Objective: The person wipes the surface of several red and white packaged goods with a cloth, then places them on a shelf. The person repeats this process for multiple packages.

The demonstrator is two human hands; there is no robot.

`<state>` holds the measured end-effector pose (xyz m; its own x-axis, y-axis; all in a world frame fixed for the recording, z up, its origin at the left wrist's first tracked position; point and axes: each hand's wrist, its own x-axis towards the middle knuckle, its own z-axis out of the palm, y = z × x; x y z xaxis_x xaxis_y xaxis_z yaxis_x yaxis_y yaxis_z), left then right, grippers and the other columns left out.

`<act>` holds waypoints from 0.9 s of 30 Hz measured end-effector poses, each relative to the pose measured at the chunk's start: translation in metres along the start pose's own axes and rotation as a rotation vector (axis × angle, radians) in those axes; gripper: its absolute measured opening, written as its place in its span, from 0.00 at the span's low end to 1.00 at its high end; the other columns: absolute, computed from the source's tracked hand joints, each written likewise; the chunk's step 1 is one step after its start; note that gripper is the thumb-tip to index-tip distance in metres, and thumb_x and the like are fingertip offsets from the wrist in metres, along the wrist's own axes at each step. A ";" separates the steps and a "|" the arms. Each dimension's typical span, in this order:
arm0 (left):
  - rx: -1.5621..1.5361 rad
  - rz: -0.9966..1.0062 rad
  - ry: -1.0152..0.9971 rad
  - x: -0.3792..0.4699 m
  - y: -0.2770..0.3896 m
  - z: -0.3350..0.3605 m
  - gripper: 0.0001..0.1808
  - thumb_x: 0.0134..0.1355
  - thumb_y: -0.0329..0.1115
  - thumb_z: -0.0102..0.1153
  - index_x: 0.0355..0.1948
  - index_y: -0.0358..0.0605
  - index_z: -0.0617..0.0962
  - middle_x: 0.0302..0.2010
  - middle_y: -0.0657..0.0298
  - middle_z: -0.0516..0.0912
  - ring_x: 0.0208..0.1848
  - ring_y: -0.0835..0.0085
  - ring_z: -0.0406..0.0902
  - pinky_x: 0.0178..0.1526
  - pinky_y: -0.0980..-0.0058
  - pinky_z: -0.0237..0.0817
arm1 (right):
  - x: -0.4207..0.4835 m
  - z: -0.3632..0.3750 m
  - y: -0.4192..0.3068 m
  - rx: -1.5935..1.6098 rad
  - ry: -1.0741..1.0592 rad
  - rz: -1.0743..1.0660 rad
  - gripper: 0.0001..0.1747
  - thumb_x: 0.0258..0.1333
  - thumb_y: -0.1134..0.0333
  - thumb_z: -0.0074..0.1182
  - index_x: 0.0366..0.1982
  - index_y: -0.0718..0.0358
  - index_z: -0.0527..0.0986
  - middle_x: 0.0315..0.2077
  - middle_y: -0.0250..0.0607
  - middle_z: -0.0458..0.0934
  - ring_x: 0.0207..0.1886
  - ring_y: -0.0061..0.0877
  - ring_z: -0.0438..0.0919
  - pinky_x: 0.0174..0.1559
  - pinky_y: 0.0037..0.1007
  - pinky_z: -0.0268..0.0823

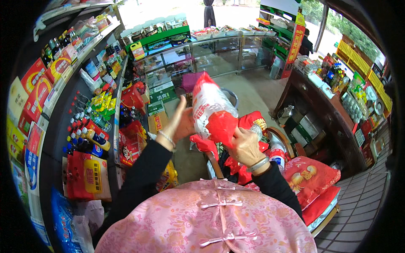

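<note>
A plump clear plastic package (212,107) with red ends and red printing is held up before me. My right hand (248,145) pinches its near red end. Beside its left side is my left hand (182,123), thumb raised and fingers apart. Some of the left fingertips are hidden behind the package, so contact is uncertain. Below my right hand, red plastic bags (242,170) lie on a wooden-armed chair (215,164). A clear bottle with a blue and red label (277,155) lies among them. Red patterned cushions (311,174) are stacked to the right.
Shelves (115,91) crowded with bottles and packets run along my left. Ahead stands a glass display counter (218,57). A dark wooden desk (335,117) bearing goods and egg trays is at the right. Cardboard boxes (157,121) are stacked by the shelves. A person (306,44) is beyond the counter.
</note>
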<state>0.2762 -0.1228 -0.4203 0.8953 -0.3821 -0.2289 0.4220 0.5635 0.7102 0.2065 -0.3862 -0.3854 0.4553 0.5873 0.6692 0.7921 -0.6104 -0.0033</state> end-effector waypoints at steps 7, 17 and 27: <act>-0.280 0.064 -0.401 0.005 -0.033 -0.003 0.45 0.64 0.70 0.43 0.66 0.39 0.66 0.60 0.49 0.75 0.60 0.56 0.74 0.62 0.55 0.66 | -0.002 0.011 -0.025 0.027 -0.125 -0.253 0.15 0.48 0.64 0.54 0.39 0.60 0.80 0.49 0.44 0.75 0.31 0.26 0.80 0.28 0.32 0.73; -0.134 0.327 -0.193 -0.011 -0.022 -0.024 0.41 0.66 0.65 0.43 0.68 0.44 0.63 0.64 0.51 0.71 0.63 0.55 0.71 0.64 0.54 0.64 | 0.011 -0.017 0.018 1.466 0.421 0.971 0.16 0.61 0.72 0.57 0.50 0.67 0.78 0.40 0.40 0.83 0.41 0.21 0.80 0.44 0.24 0.74; -0.425 0.117 -0.388 -0.032 -0.058 0.029 0.36 0.68 0.59 0.40 0.71 0.52 0.60 0.68 0.53 0.64 0.68 0.55 0.65 0.68 0.52 0.59 | 0.029 0.011 -0.019 0.405 0.231 0.165 0.28 0.53 0.50 0.61 0.53 0.53 0.75 0.61 0.47 0.68 0.66 0.50 0.61 0.63 0.58 0.52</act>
<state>0.2190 -0.1651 -0.4349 0.8557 -0.4946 0.1519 0.4154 0.8317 0.3684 0.2091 -0.3525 -0.3742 0.5221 0.3395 0.7824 0.8324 -0.4026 -0.3808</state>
